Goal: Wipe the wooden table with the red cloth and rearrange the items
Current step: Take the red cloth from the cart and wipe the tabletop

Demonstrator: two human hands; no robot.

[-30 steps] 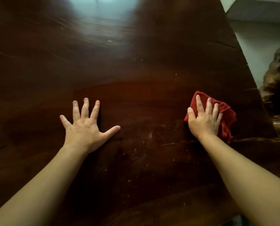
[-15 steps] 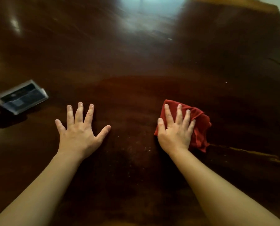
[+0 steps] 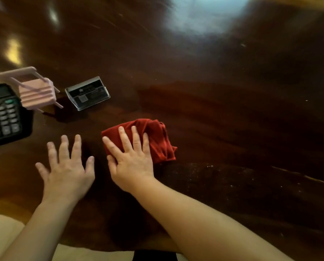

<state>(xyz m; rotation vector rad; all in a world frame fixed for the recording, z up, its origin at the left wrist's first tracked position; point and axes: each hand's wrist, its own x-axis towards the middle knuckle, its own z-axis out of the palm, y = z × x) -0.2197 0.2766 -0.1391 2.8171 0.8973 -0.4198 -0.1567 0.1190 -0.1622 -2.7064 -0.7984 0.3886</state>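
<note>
My right hand (image 3: pixel 131 159) presses flat on a crumpled red cloth (image 3: pixel 157 140) lying on the dark wooden table (image 3: pixel 223 110). Its fingers are spread over the cloth's near left part. My left hand (image 3: pixel 67 166) rests palm down on the bare wood just left of it, fingers apart and holding nothing. Pale dust specks show on the wood to the right of the cloth.
At the left stand a black calculator (image 3: pixel 3 113), a small pink chair-shaped stand (image 3: pixel 35 91) and a clear card holder with dark cards (image 3: pixel 87 93). The table's near edge runs along the bottom, with a pale floor (image 3: pixel 1 227) below it.
My right hand has slid the cloth leftward across the table until it is beside my left hand. The view has swung left, bringing the calculator, pink stand and card holder into sight.
</note>
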